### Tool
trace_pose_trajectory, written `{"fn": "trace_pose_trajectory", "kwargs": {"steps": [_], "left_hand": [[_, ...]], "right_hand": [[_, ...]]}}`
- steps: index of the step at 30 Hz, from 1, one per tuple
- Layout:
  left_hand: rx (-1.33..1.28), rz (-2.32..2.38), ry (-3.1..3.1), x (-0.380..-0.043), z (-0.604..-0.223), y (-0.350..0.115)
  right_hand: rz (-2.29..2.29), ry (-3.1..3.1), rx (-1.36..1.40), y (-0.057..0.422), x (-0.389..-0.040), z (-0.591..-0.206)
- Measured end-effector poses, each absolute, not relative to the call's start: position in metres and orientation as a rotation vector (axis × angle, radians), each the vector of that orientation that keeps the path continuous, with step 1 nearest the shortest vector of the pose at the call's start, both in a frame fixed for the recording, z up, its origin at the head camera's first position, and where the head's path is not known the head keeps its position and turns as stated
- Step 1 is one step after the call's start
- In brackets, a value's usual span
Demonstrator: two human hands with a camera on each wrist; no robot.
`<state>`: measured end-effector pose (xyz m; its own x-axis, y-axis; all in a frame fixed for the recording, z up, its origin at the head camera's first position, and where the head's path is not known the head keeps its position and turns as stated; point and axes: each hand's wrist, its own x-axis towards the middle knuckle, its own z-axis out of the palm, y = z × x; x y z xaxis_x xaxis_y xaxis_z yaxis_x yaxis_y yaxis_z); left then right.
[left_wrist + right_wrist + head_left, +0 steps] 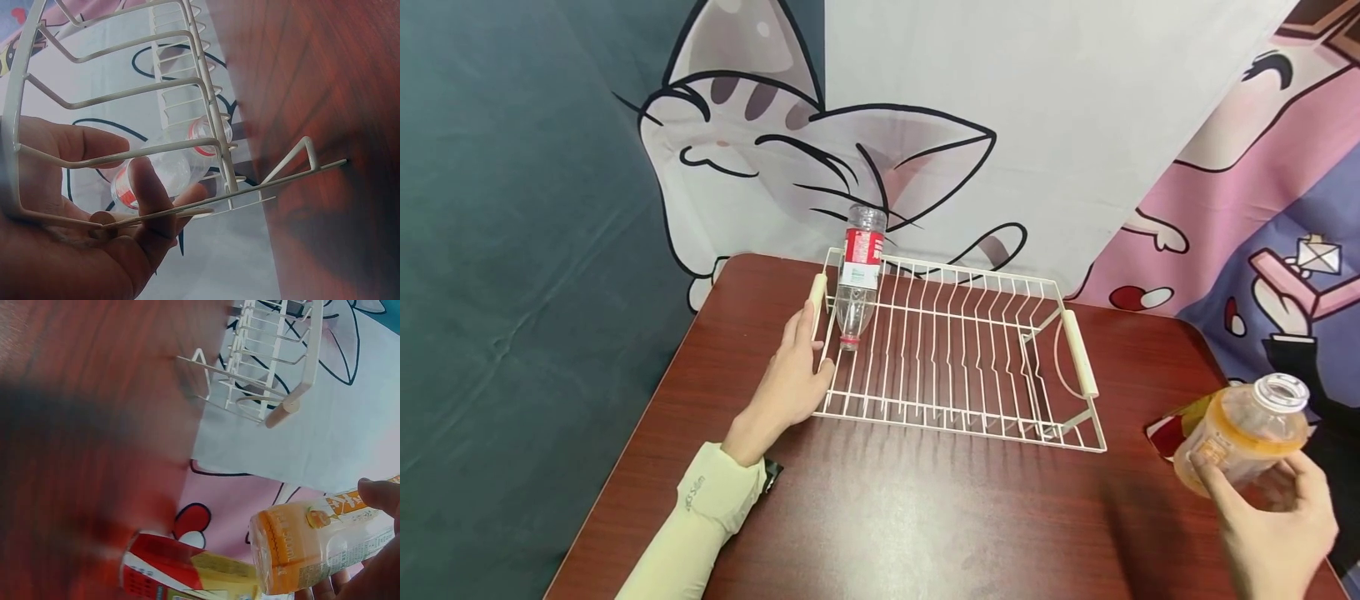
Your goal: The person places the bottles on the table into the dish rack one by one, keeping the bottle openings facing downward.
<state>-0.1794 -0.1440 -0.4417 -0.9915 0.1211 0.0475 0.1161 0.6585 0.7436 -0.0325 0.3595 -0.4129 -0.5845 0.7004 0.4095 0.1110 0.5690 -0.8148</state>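
Note:
A white wire dish rack (pixel 940 367) with cream handles stands on the table. In its left end a clear plastic bottle (pixel 857 275) with a red-and-white label sits upside down, red cap low. My left hand (pixel 793 367) grips the rack's left end at the handle; in the left wrist view its fingers (pixel 150 190) curl about the frame, near the bottle. At the right, my right hand (pixel 1277 508) holds a clear bottle (pixel 1240 433) with an orange-and-white label, its uncapped mouth tilted upward. The bottle's base shows in the right wrist view.
Behind the held bottle stands a red and yellow can (pixel 194 569), partly hidden in the head view. The dark red table (pixel 925 517) ends at a cartoon-printed cloth (pixel 1037 125) at the back, with a dark cloth (pixel 535 250) on the left.

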Motion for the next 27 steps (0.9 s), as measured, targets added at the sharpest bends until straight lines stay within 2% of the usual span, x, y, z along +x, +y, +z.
{"fn": "trace_pose_trajectory", "kwargs": {"steps": [27], "left_hand": [[0.202, 1.282, 2.858, -0.18, -0.441, -0.144]], "right_hand": [[0.879, -2.119, -0.463, 0.353, -0.06, -0.381]]}}
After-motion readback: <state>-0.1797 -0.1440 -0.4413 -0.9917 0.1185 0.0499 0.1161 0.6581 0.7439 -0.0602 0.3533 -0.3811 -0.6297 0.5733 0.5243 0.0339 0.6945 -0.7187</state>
